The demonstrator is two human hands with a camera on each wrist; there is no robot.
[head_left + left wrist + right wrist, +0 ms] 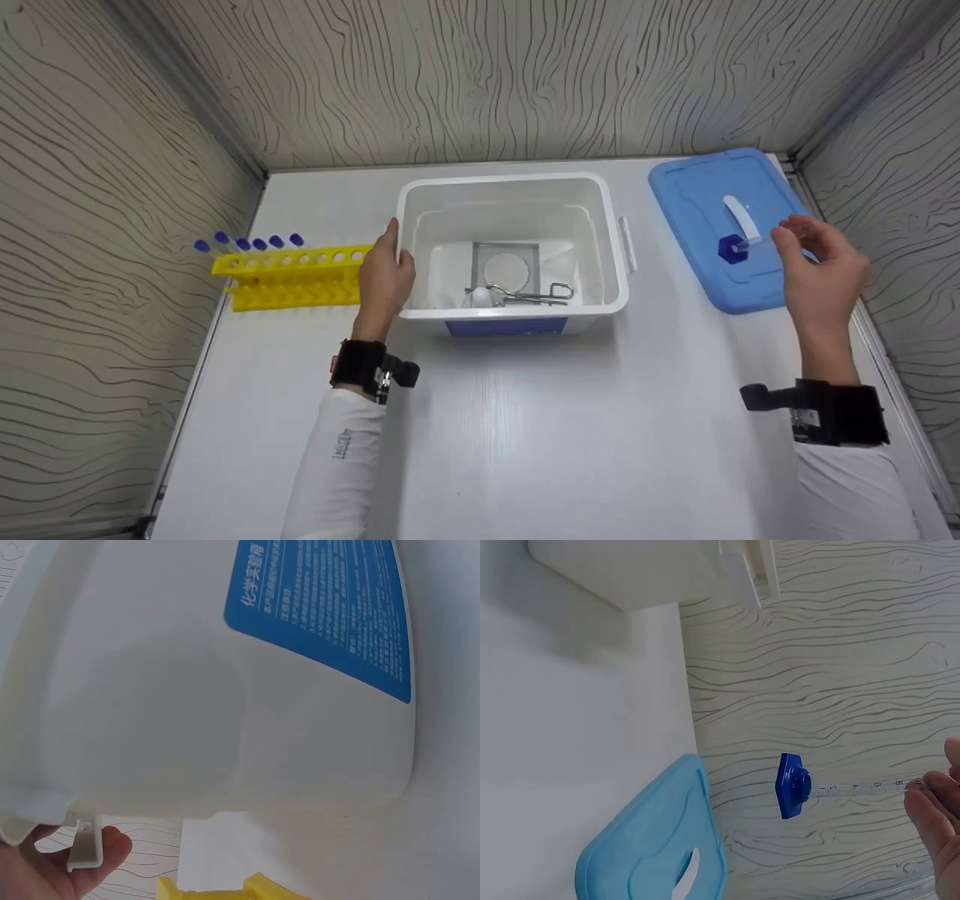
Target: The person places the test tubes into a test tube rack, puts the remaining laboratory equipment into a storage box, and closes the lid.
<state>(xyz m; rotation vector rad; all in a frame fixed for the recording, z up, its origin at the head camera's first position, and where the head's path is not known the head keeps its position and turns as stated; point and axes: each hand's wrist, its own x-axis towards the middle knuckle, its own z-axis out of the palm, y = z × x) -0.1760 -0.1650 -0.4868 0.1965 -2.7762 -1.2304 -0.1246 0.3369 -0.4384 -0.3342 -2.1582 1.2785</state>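
A white plastic box (592, 330) with a blue label (322, 615) stands in the middle of the table. At its left side, my left hand (385, 279) grips the rim, with fingers around the white side latch (86, 844). My right hand (823, 266) pinches a clear graduated cylinder (855, 789) near its upper end. The cylinder lies sideways in the air over the blue lid, its blue hexagonal base (733, 249) pointing left. Inside the box are a wire gauze (506, 271), metal tongs (525, 296) and a small white item (481, 298).
Left of the box, a yellow test tube rack (292, 296) holds several tubes with blue caps (259, 244). A blue lid (690, 225) with a white handle (741, 217) lies at the right of the white table (525, 435). Patterned panels (450, 82) enclose the back and sides.
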